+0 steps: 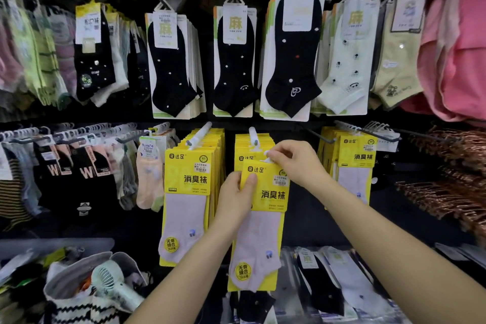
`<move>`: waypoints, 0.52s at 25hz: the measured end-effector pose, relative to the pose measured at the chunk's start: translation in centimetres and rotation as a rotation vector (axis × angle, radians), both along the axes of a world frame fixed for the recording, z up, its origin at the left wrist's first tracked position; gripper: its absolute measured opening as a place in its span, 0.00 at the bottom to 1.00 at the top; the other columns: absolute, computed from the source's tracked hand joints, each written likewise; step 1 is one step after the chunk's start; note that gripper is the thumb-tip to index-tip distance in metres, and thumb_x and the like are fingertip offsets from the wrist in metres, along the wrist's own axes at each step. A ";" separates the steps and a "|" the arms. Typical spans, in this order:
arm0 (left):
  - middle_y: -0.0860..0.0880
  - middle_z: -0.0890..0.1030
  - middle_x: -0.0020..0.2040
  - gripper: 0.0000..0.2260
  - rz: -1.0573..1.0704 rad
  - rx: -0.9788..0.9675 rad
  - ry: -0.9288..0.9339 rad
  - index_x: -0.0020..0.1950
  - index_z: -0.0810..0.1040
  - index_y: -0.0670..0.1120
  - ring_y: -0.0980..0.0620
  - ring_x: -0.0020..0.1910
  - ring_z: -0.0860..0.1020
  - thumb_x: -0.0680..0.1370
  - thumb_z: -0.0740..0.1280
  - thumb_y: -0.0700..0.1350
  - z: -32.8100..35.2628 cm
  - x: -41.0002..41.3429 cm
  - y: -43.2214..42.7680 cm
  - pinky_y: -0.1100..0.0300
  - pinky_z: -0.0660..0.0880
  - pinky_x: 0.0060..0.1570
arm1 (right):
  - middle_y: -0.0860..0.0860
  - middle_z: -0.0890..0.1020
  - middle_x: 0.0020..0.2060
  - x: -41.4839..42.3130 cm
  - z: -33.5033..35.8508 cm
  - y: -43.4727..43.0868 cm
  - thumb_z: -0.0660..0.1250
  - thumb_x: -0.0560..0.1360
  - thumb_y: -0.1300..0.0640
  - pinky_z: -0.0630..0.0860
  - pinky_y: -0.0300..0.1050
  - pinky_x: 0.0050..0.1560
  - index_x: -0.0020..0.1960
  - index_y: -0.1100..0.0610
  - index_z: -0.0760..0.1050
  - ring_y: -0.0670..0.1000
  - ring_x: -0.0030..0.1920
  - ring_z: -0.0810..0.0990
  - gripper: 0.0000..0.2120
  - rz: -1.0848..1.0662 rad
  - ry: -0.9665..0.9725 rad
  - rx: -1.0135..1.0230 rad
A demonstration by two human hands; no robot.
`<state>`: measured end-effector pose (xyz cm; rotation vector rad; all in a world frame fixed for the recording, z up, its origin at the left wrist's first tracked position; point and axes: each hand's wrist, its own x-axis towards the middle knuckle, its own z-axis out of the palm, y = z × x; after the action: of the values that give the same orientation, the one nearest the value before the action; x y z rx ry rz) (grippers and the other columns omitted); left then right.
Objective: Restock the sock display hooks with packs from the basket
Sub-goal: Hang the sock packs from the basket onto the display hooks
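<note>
Left hand grips the yellow sock pack, right hand pinches its top tab just below the white hook; I judge it not yet hung, neighbouring hook looks full.

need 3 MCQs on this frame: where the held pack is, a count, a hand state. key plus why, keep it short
1. Where is the pack that both hands hold?
A) in front of the middle yellow stack
B) up on the top row
C) lying on the bottom shelf

2. How many yellow stacks hang in the lower row?
A) one
B) three
C) five

3. What is the right hand doing?
A) hanging open
B) making an empty fist
C) pinching the pack's top

Key:
1 A: the pack overlaps that stack, just below its hook.
2 B: there is a left stack, the middle one and a right stack.
3 C: thumb and fingers close on the pack's top tab, while the left hand holds its left edge.
</note>
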<state>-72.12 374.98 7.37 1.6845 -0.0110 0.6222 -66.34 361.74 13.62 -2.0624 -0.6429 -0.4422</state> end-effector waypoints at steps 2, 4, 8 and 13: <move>0.52 0.79 0.46 0.04 0.019 -0.022 -0.057 0.48 0.71 0.52 0.57 0.44 0.79 0.79 0.62 0.43 0.6 0.7 0.0 0.69 0.75 0.37 | 0.47 0.79 0.36 0.9 0.8 0.3 0.66 0.76 0.53 0.69 0.37 0.34 0.42 0.52 0.79 0.43 0.35 0.74 0.06 -0.060 0.016 0.024; 0.53 0.78 0.43 0.04 0.062 -0.023 -0.065 0.50 0.71 0.50 0.59 0.40 0.77 0.79 0.61 0.41 0.9 1.3 0.1 0.74 0.72 0.32 | 0.47 0.79 0.36 1.6 1.4 0.9 0.66 0.76 0.53 0.69 0.37 0.34 0.42 0.54 0.80 0.43 0.35 0.74 0.07 -0.108 0.003 -0.007; 0.50 0.79 0.46 0.07 0.133 -0.077 -0.027 0.56 0.70 0.45 0.56 0.42 0.78 0.79 0.62 0.42 0.5 2.3 0.8 0.68 0.74 0.37 | 0.43 0.77 0.32 2.5 2.1 2.6 0.68 0.74 0.52 0.70 0.39 0.33 0.38 0.52 0.79 0.42 0.34 0.74 0.08 -0.148 -0.007 -0.029; 0.49 0.77 0.51 0.09 0.221 -0.042 -0.022 0.54 0.68 0.49 0.58 0.46 0.76 0.77 0.65 0.41 -0.7 2.7 1.5 0.66 0.72 0.41 | 0.41 0.77 0.34 3.1 1.5 3.4 0.70 0.73 0.51 0.70 0.36 0.35 0.40 0.51 0.81 0.41 0.36 0.75 0.05 -0.149 0.009 0.044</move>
<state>-69.39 376.51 6.66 1.6503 0.1735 0.8001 -63.26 365.15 15.13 -2.0768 -0.4718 -0.5270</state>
